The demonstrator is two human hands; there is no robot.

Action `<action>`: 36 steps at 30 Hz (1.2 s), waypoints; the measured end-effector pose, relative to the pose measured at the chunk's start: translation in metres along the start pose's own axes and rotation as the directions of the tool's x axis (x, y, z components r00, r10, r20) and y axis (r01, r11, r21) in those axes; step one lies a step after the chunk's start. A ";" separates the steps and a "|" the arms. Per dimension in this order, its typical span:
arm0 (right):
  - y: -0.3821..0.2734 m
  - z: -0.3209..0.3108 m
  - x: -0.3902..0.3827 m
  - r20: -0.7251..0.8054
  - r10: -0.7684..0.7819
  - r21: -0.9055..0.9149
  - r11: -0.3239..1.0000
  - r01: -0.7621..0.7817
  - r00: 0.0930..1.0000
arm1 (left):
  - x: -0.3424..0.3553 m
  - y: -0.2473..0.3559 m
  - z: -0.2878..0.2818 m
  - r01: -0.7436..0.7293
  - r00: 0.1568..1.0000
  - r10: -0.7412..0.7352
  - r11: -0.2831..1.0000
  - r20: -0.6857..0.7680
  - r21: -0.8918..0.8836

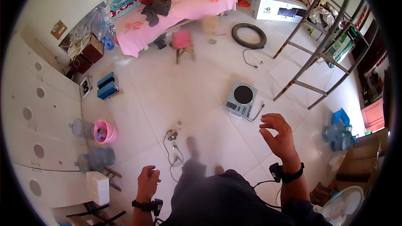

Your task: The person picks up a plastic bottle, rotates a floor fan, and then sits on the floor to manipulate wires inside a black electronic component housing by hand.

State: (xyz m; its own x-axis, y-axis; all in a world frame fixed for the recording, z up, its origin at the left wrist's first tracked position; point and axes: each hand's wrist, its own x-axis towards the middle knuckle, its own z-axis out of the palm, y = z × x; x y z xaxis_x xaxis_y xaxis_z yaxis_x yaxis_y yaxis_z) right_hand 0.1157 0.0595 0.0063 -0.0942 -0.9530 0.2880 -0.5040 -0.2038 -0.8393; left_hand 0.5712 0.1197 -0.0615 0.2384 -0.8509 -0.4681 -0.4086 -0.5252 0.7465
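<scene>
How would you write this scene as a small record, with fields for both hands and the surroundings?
left hand: loosely curled, nothing visible in it; nearest an electrical cable
right hand: open, nothing held; nearest a portable electric cooktop
ahead: black tire, stool with red seat
far right: metal ladder-like frame
far left: pink bucket beside large clear water jugs

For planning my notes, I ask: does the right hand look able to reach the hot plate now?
Probably not without bending: the right hand is raised, while the hot plate sits on the floor. Nothing visible stands between them, though.
</scene>
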 end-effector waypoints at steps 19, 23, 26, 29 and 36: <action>0.059 0.060 0.288 -0.177 0.181 -0.090 0.976 -0.199 0.967 | 0.366 0.213 -0.001 -0.169 0.964 0.149 0.983 0.218 0.075; 0.094 0.065 0.359 -0.194 0.200 -0.058 0.975 -0.215 0.961 | 0.427 0.261 0.017 -0.155 0.967 0.138 0.986 0.214 0.068; 0.115 0.071 0.426 -0.201 0.209 0.014 0.977 -0.211 0.957 | 0.470 0.304 0.027 -0.163 0.971 0.143 0.982 0.189 0.097; 0.138 0.062 0.476 -0.211 0.193 0.029 0.981 -0.192 0.958 | 0.514 0.360 0.050 -0.180 0.970 0.156 0.977 0.189 0.117; 0.174 0.013 0.482 -0.432 0.137 -0.181 0.955 -0.235 0.891 | 0.615 0.457 0.146 -0.375 0.834 0.235 0.905 0.499 0.201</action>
State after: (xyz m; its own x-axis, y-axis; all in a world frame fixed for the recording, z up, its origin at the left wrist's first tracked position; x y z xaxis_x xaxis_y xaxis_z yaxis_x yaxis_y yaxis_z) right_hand -0.0060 -0.4388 -0.0071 -0.5243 -0.7803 0.3408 -0.6148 0.0700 -0.7856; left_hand 0.4027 -0.6422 -0.0770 -0.3370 -0.8266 -0.4508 -0.6361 -0.1531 0.7563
